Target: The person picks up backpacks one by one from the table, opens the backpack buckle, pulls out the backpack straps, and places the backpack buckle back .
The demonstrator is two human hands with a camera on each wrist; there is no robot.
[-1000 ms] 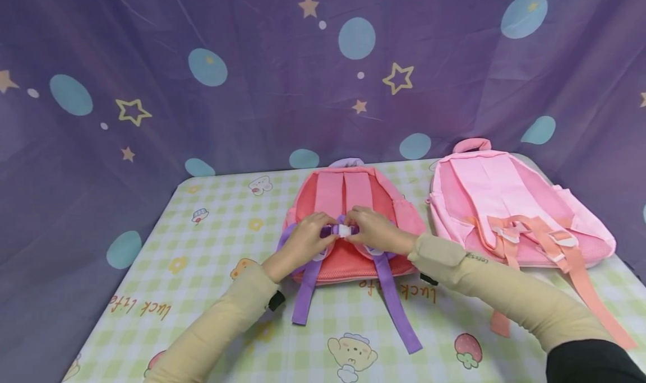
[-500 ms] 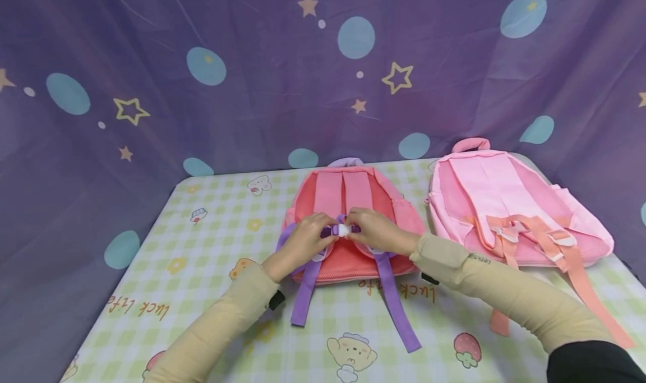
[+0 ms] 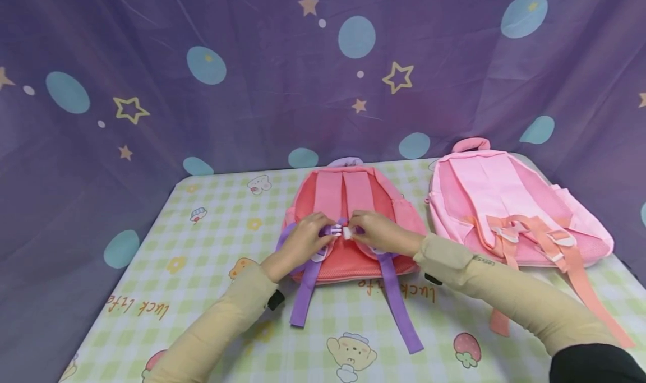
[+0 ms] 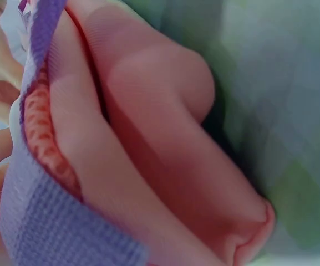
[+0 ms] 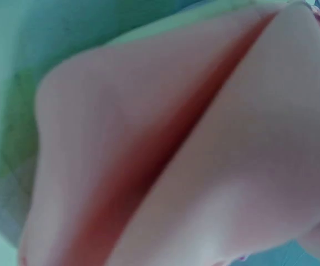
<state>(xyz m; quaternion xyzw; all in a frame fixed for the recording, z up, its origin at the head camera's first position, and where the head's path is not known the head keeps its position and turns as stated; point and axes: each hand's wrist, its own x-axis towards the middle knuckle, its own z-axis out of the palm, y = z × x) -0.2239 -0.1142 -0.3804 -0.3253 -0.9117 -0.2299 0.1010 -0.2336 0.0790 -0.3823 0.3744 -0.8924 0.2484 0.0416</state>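
Note:
A coral-pink backpack (image 3: pixel 335 271) lies back side up in the head view, its purple webbing straps (image 3: pixel 306 296) trailing forward. Over its middle, my left hand (image 3: pixel 300 240) pinches the pronged half of a strap buckle (image 3: pixel 335 230) on purple webbing. My right hand (image 3: pixel 378 231) pinches the white other half (image 3: pixel 347 234) from the right. A narrow gap separates the two halves. In the left wrist view, purple webbing (image 4: pixel 65 216) crosses the pink side of the bag (image 4: pixel 148 111). The right wrist view is filled mostly by pink bag fabric (image 5: pixel 248 138); the buckle is hidden there.
To the right lies a lighter pink backpack (image 3: pixel 497 189) with peach straps (image 3: pixel 587 299) hanging toward the front. Both bags rest on a green checked tablecloth (image 3: pixel 212 293). A purple patterned curtain (image 3: pixel 262 108) hangs behind the table.
The buckle halves met in the earlier head frames and are now slightly apart, with the prongs showing. My right hand has shifted a little to the right; the left has hardly moved.

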